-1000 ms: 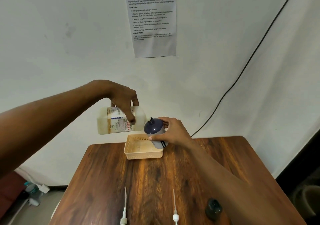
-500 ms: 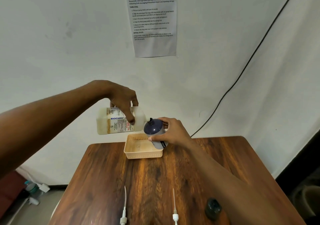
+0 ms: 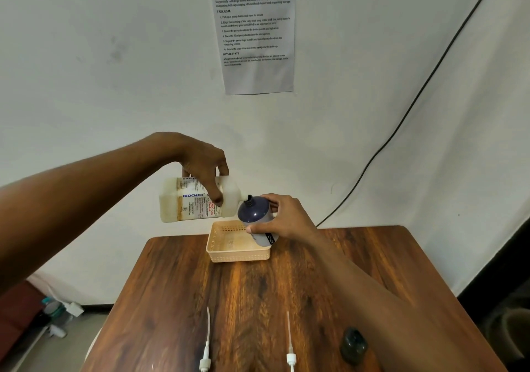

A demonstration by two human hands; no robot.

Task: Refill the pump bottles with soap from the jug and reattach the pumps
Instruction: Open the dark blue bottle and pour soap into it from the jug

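Note:
My left hand [image 3: 205,165] grips a translucent white soap jug [image 3: 189,201] by its handle and holds it tipped on its side above the table's far edge. The jug's spout meets the open neck of a dark blue pump bottle [image 3: 253,212]. My right hand [image 3: 282,218] holds that bottle tilted toward the jug, above a beige basket [image 3: 238,252]. Two white pumps with long tubes, one [image 3: 206,351] on the left and one [image 3: 290,351] on the right, lie at the near edge of the table. A second dark bottle [image 3: 353,346] lies near my right forearm.
The wooden table [image 3: 258,294] stands against a white wall with a printed task sheet [image 3: 253,27] and a black cable [image 3: 401,119]. A plug and cord [image 3: 61,314] lie on the floor at the left.
The jug has tipped very slightly and stays at the bottle's neck. Both hands hold nearly still.

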